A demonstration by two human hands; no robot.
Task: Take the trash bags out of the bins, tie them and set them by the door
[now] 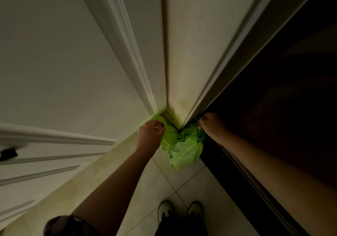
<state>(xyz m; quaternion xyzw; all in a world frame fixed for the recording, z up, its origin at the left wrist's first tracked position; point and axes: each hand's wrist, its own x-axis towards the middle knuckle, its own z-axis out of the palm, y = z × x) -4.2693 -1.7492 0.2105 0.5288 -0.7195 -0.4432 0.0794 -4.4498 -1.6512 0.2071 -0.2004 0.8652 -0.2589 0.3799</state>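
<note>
Door in white takes up most of the left side, panelled with raised trim, and it's the thing I'll place everything else against. Right of the door is the cream wall of the corner, and further right again a dark brown door or cabinet front, too dim to say which. The floor below the door is pale tile with thin grout lines.

At the foot of the door, tucked right into the corner, sit two lime green trash bags. The left bag is nearest the door's bottom edge and the right bag bulges out just beside it, the two touching.

Both arms reach down to them. The left hand is curled round the top of the left bag, pinching a thin pale strip of it. The right hand is closed in a fist on a blue drawstring running up from the right bag.

Down below the bags, further out from the door, a pair of white shoes stand on the tile.
</note>
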